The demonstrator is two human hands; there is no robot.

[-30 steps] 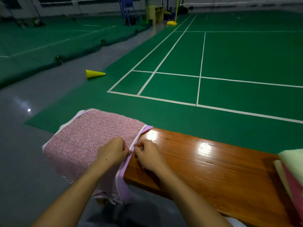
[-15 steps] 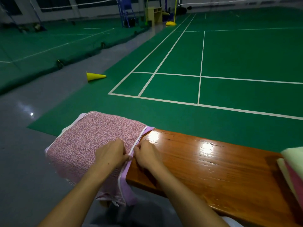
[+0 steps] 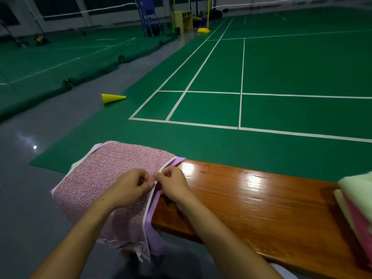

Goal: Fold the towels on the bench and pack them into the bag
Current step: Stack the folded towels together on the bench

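A pink speckled towel (image 3: 104,178) with a white and lilac border lies over the left end of the glossy wooden bench (image 3: 251,202), its near edge hanging down off the front. My left hand (image 3: 130,187) and my right hand (image 3: 173,183) meet at the towel's right border, each pinching the white hem between fingers and thumb. At the right edge a stack of other towels (image 3: 356,202), pale yellow on top with pink beneath, rests on the bench. No bag is in view.
Beyond the bench lies a green badminton court with white lines. A yellow cone (image 3: 112,98) lies on its side on the grey floor to the left. A net post with a yellow base (image 3: 203,30) and a wooden cabinet (image 3: 184,19) stand far back.
Both hands have stayed at the towel's right border, shifting slightly up along it. The camera view has tilted a little, and the towel lies the same.
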